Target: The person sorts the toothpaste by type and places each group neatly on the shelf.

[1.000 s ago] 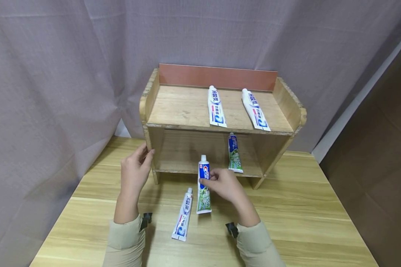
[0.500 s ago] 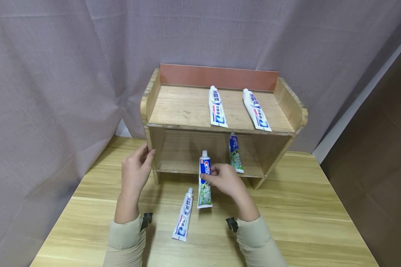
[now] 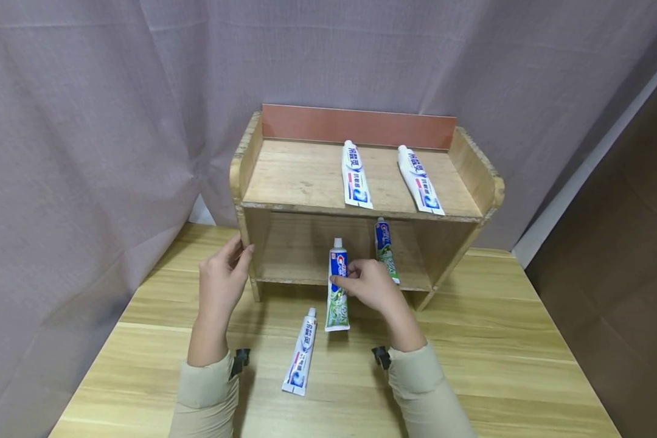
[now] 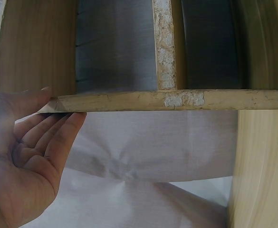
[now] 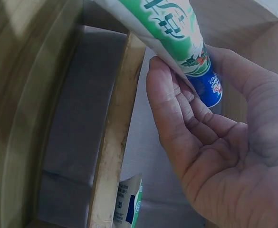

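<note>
My right hand point(image 3: 373, 285) pinches a blue-and-green toothpaste tube point(image 3: 338, 307), cap pointing away, in front of the lower level of the wooden shelf point(image 3: 301, 182). In the right wrist view its fingers and thumb lie on either side of the toothpaste tube point(image 5: 172, 28). The left hand point(image 3: 222, 274) grips the front edge of the shelf's left side panel. Thumb and fingers sit on opposite faces of that side panel point(image 4: 129, 101) in the left wrist view. A white toothpaste tube point(image 3: 301, 356) lies on the table between the forearms.
Two white toothpaste tubes, a middle one point(image 3: 356, 176) and a right one point(image 3: 420, 180), lie on the top level. Another blue-and-green tube point(image 3: 384, 249) lies on the lower level at right. Grey cloth point(image 3: 115, 121) hangs behind; the wooden table point(image 3: 498, 365) extends around the shelf.
My right hand has moved forward with the blue-and-green toothpaste tube, toward the lower level. The left hand keeps its grip on the side panel.
</note>
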`<state>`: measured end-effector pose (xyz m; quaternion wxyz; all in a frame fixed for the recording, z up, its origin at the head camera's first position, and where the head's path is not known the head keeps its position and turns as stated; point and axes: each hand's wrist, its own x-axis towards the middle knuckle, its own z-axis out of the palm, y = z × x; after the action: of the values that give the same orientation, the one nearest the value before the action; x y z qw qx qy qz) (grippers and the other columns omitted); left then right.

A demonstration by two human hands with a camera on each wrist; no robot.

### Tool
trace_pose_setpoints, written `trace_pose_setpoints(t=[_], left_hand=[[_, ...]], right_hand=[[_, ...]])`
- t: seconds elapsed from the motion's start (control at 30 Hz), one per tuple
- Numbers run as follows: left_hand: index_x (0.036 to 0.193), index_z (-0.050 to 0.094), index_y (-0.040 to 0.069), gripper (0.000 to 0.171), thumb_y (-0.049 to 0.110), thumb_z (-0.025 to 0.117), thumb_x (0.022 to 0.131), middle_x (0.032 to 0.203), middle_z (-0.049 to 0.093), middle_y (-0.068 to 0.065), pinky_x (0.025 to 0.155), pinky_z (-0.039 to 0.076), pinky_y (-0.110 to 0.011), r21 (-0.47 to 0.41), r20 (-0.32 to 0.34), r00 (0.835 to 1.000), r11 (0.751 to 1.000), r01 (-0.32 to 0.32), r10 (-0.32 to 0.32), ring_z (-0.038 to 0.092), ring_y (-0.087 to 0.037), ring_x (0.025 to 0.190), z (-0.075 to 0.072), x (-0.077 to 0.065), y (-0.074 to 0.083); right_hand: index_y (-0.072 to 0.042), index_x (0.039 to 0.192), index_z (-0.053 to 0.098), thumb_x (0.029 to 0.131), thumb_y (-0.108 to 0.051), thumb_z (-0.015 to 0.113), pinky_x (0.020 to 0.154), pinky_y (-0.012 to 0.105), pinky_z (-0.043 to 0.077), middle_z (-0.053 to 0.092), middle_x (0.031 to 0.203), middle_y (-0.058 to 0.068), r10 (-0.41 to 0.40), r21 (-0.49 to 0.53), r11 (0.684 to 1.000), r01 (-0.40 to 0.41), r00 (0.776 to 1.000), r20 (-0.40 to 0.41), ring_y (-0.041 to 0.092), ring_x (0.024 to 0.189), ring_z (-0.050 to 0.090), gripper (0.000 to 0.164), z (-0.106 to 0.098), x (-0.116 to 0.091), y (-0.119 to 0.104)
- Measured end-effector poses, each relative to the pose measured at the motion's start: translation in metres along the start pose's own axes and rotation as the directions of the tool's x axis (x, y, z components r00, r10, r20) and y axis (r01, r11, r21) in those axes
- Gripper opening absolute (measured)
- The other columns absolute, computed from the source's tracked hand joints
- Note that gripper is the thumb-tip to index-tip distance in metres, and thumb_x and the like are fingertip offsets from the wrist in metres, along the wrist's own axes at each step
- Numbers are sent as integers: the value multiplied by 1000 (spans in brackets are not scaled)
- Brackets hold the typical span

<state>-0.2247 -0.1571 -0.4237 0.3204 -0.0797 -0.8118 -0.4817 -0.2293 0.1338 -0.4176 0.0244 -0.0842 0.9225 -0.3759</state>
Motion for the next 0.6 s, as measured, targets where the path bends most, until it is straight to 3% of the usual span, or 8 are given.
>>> trace_pose_setpoints(t=[0.33,0.6], left_hand=[[126,68,0,32,12,70,96,115,71,-19,82,61,-25,5,0,1000,1000,-1,1,73,-29,101,0,0,0],[126,68,1,32,12,70,96,114,71,-19,82,61,-24,2,-3,1000,1000,-4,4,73,-28,100,0,0,0]], right_hand=[[-10,75,63,88,-39,76,46,25,41,63,63,2,2,-33,999,-2,1000,-5,17,54,53,35,-4,13,1],[-7,77,65,88,-35,77,51,28,54,64,65,4,-9,17,1000,9,1000,1,18,57,61,32,-10,20,-1]])
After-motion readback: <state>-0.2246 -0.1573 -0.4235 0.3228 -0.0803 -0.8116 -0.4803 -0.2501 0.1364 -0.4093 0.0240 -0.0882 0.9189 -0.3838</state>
